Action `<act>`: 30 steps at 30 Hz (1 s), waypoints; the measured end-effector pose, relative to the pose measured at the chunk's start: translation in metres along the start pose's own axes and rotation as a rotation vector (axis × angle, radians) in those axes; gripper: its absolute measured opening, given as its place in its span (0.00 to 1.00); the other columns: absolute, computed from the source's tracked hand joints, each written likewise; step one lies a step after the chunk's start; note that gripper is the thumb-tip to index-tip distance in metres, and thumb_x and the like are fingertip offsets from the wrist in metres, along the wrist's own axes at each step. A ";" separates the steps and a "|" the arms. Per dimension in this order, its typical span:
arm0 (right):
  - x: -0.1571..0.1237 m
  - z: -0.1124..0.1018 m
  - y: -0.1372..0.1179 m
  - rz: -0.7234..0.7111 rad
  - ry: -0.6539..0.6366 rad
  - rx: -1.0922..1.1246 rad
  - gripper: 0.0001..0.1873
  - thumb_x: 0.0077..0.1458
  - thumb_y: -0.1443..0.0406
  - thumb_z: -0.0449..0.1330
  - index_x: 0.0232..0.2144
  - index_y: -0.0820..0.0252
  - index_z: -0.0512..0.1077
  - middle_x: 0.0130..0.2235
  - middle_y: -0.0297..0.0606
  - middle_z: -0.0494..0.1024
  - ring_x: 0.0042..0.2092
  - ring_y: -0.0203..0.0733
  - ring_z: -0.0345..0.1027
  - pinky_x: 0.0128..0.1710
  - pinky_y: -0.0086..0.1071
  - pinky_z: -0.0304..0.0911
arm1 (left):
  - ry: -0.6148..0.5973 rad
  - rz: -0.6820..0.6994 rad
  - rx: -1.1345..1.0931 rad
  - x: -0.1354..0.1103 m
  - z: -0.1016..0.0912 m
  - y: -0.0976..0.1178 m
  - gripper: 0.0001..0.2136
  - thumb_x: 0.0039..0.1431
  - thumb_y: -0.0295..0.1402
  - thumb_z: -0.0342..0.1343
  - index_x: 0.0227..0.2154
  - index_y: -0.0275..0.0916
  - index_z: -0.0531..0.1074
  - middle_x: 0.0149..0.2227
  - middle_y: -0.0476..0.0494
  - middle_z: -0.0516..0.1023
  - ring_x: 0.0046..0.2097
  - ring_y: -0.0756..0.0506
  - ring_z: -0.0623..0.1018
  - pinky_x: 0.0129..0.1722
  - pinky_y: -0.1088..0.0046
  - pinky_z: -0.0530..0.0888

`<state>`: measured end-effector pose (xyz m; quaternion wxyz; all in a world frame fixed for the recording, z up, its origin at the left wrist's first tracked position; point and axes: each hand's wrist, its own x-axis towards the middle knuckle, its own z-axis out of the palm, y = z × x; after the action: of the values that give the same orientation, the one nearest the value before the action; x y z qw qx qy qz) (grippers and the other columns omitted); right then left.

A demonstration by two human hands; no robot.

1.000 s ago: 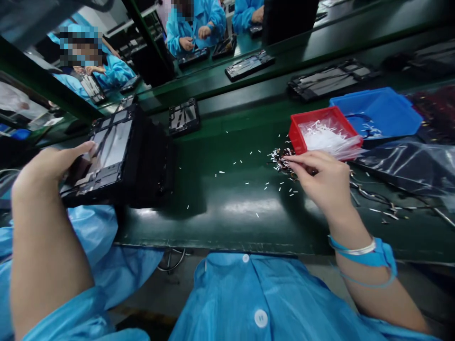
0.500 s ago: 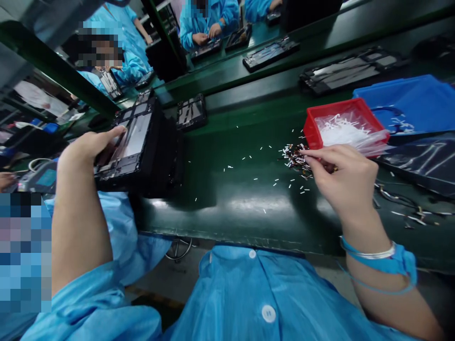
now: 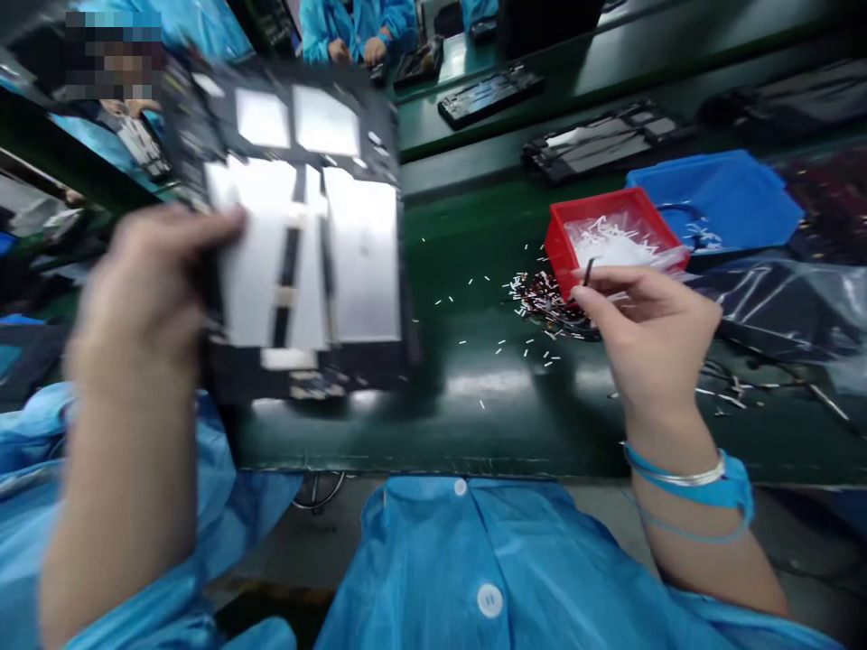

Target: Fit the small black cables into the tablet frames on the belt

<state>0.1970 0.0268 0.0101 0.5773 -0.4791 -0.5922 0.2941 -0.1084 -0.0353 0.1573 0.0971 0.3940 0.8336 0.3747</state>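
My left hand (image 3: 145,293) grips the left edge of a black device frame (image 3: 318,244) with silver plates, held up off the green bench and tilted toward me; it is blurred by motion. My right hand (image 3: 647,338) is closed in a pinch on a small dark thin part (image 3: 588,271), raised just above a heap of small dark parts (image 3: 542,298) on the bench. A red tray (image 3: 562,248) with a clear bag of white bits stands right behind that hand.
A blue tray (image 3: 718,203) sits right of the red one, with clear plastic sheeting (image 3: 786,311) in front of it. White bits are scattered over the green bench (image 3: 474,424). More black frames (image 3: 596,144) lie on the far belt. Other people in blue coats work across it.
My left hand has lifted the black frame off the stack at the left and swung it up toward the middle. My right hand has picked a small dark part out of the heap.
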 end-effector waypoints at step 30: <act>-0.053 0.112 -0.029 0.282 -0.842 -0.157 0.07 0.48 0.69 0.62 0.33 0.60 0.72 0.24 0.29 0.73 0.24 0.30 0.62 0.21 0.26 0.55 | -0.356 1.085 0.193 -0.092 0.092 -0.169 0.19 0.59 0.23 0.49 0.54 0.37 0.69 0.50 0.34 0.76 0.49 0.38 0.77 0.40 0.64 0.76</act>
<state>0.0755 -0.0086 -0.0029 0.2021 -0.4360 -0.7250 0.4934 -0.1037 -0.1208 -0.0379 -0.0067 0.8290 0.5135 0.2212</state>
